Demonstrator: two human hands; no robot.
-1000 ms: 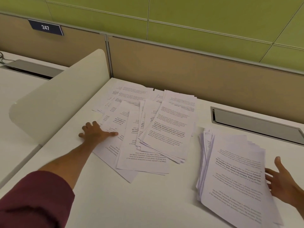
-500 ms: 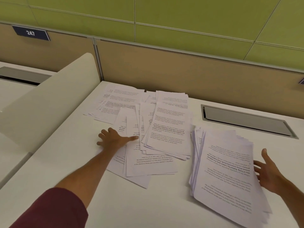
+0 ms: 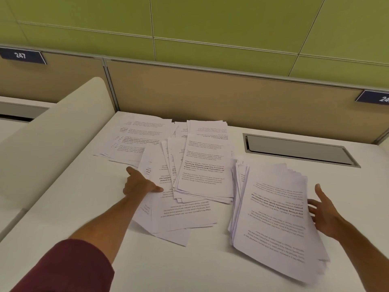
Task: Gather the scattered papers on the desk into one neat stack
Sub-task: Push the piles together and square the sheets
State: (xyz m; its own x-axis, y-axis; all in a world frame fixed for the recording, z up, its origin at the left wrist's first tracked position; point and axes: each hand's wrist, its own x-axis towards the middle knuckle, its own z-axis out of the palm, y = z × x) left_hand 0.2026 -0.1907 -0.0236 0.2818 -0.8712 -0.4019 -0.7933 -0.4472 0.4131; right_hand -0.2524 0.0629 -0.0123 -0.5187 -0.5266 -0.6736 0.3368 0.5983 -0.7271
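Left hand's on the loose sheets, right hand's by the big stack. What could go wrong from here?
1. The left hand touches only the near sheets; a sideways push may crumple them against the middle pile.
2. The stack is fanned and skewed, with the open right hand at one edge only; it may spread further.
3. The far sheets lie beyond both hands and may be missed.

Green panelled wall (image 3: pixel 210 28) behind, tan partition (image 3: pixel 210 98) below it, dark number plate reading 247 (image 3: pixel 22 56) at left, second plate (image 3: pixel 373 98) cut off at right, cream curved divider (image 3: pixel 52 140) on the left, grey recessed hatch (image 3: pixel 296 149) right of centre.
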